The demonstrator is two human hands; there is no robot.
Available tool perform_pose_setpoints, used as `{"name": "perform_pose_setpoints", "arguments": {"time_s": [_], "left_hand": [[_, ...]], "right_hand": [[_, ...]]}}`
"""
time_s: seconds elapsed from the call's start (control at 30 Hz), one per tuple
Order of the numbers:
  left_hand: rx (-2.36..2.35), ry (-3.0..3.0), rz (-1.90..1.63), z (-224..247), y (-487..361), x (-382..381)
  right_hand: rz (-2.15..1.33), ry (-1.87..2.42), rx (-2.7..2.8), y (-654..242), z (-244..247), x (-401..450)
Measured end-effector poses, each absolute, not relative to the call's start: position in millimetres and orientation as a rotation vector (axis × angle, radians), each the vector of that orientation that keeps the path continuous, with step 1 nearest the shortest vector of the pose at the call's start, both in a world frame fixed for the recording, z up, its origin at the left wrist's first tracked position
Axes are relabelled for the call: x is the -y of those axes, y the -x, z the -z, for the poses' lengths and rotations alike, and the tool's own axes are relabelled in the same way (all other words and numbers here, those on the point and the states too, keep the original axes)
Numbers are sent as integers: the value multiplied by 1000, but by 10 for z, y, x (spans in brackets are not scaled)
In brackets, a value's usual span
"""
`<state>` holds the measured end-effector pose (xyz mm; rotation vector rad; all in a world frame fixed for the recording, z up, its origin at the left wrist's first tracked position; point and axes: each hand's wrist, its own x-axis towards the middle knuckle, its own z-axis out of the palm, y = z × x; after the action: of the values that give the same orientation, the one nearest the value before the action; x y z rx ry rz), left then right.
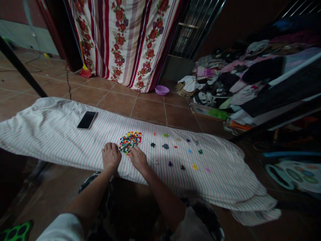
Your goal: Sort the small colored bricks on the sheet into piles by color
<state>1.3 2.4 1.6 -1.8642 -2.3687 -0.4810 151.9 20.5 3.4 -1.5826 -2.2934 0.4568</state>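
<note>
Head: multicolored pieces, loosely piled.

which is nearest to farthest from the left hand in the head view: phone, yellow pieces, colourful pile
1. Colourful pile: just right of the left hand.
2. Phone: to its left, farther back.
3. Yellow pieces: right, past the right hand.

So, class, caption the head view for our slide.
Bare left hand and right hand at small multicoloured pieces on striped white cloth.
</note>
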Motion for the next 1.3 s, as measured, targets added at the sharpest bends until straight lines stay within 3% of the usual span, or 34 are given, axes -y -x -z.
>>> {"name": "perform_pose_setpoints", "arguments": {"time_s": [0.33,0.63,0.97,1.3], "left_hand": [[2331,1847,441,13,-10,-24],[2346,1857,410,16,-1,-18],[2353,1857,386,-14,-19,-26],[2350,1856,395,11,-9,-27]], "right_hand": [[-596,1490,1980,-1682,4,-231],[-417,1728,1668,-2483,43,-621],[-361,2077,1803,-2667,-6,-843],[-301,1977,1867,-2657,130,-800]]}}
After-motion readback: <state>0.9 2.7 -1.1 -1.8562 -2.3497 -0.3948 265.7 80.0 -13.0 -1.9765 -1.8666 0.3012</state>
